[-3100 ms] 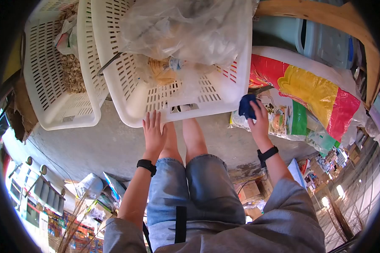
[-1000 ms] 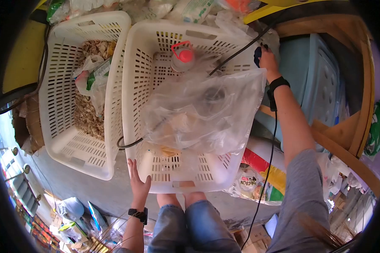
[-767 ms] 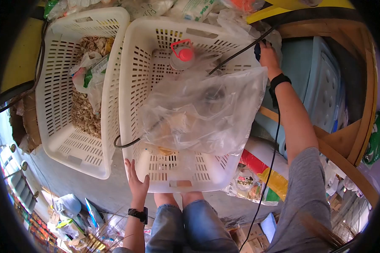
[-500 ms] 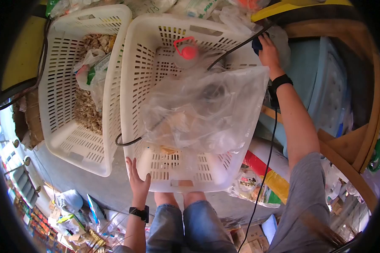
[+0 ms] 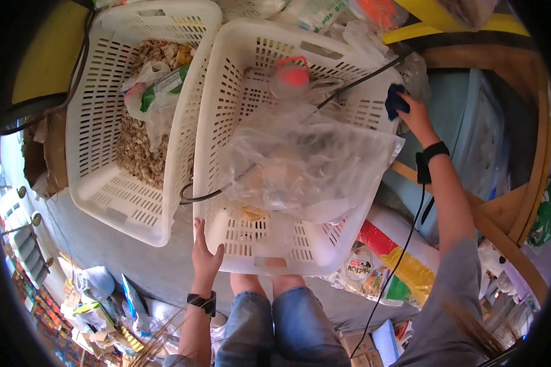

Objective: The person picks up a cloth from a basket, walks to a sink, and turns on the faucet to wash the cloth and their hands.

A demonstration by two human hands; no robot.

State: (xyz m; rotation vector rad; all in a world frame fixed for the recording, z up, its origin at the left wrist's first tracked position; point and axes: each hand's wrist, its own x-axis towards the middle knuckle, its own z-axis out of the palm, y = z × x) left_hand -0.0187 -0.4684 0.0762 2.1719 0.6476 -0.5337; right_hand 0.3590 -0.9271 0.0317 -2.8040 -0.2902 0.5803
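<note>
A large white plastic basket with slotted walls stands in front of my legs. Inside lie a crumpled clear plastic bag and a clear jug with a red cap and handle. My right hand pinches a dark blue cloth at the basket's right rim, toward the far corner. At the near left corner, my left hand is upright with fingers stretched and thumb apart, close beside the basket wall and holding nothing.
A second white basket on the left holds dry brownish flakes and plastic packaging. A black cable crosses over the near basket. On the right are a blue plastic bin and a wooden frame. Packaged bags lie below it.
My right hand has come nearer along the right rim, and the cloth shows more fully. The view has shifted, so both baskets sit further right. My left hand stays by the near corner.
</note>
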